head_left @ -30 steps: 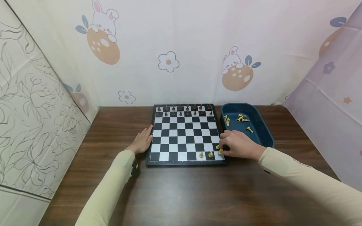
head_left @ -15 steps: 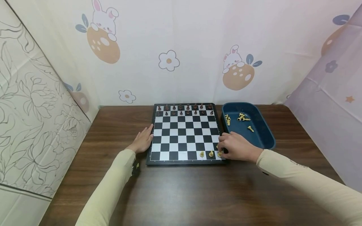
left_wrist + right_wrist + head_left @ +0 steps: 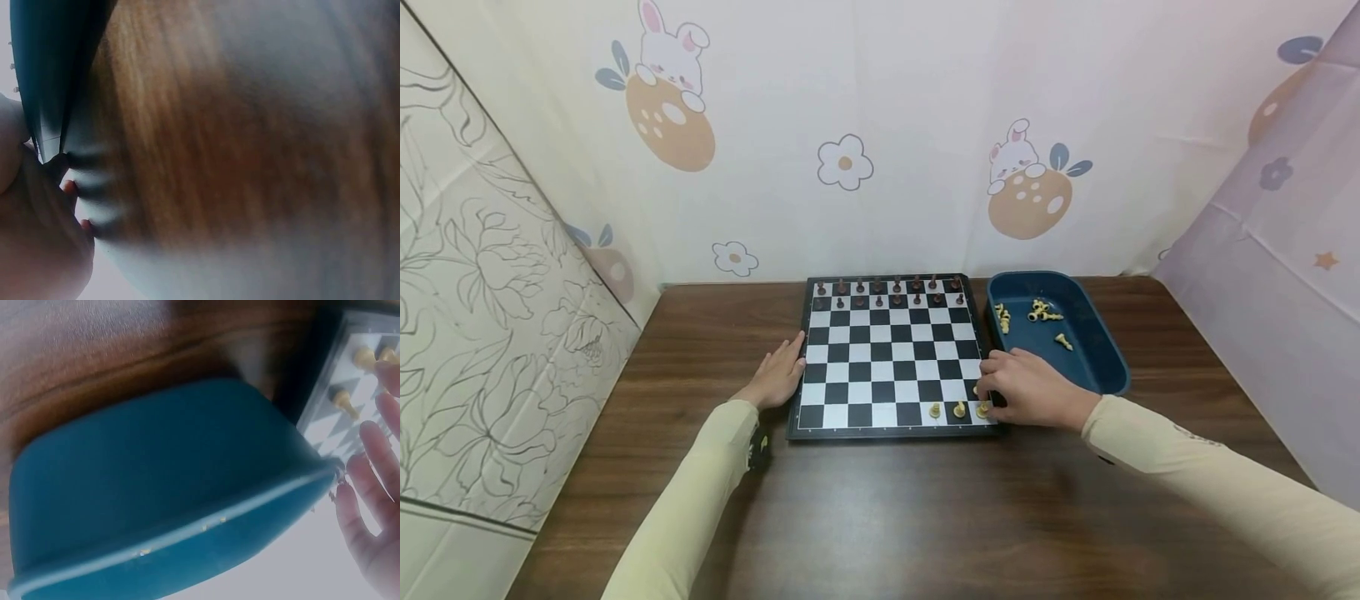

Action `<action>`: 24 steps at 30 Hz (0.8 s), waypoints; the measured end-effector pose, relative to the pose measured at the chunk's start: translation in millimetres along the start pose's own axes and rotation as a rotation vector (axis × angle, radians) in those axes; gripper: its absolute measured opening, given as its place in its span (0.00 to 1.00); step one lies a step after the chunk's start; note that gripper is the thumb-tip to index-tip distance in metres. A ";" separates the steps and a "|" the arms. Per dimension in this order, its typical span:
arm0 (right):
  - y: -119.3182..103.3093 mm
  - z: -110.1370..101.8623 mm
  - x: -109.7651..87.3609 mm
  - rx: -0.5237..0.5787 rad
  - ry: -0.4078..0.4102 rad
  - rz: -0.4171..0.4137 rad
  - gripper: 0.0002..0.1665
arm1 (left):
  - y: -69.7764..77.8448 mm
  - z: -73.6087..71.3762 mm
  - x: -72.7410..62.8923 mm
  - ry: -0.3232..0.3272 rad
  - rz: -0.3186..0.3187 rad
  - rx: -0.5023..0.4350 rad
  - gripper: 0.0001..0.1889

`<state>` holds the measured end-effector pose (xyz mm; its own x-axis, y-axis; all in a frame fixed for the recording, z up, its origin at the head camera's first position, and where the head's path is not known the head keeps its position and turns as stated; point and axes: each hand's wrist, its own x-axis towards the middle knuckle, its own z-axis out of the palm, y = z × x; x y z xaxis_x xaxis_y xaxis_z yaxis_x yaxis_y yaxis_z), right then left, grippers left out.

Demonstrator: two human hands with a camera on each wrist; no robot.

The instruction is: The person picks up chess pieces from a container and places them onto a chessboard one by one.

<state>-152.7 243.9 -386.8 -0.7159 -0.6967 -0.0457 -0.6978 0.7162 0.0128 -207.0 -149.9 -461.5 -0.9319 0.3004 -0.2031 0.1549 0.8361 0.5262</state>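
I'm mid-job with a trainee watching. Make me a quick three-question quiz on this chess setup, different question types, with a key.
1. Multiple choice. Seen from the person's seat, the blue tray stands:
A) behind the board
B) to the right of the board
C) to the left of the board

2. True or false: the left hand is inside the blue tray.

3. Count: how many yellow pieces show on the row of squares nearest the person?

Key:
1. B
2. False; it lies at the board's left edge.
3. Three, with the right hand at the corner one.
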 end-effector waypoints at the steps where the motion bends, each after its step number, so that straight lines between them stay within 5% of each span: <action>1: 0.9 -1.7 -0.4 -0.002 0.008 0.000 0.11 | 0.2 -0.1 -0.3 -0.001 0.000 0.001 0.30; 14: 28.3 -29.5 -10.9 -0.039 0.107 0.068 0.17 | -1.8 0.5 0.2 -0.001 0.001 0.009 0.30; 24: 82.2 -31.9 -16.7 -0.064 0.115 0.169 0.13 | -2.6 -0.8 0.1 0.004 0.011 0.008 0.30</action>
<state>-198.8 313.1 -353.1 -0.8186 -0.5692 0.0767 -0.5647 0.8220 0.0738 -207.8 -152.4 -462.2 -0.9314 0.3081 -0.1941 0.1681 0.8365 0.5215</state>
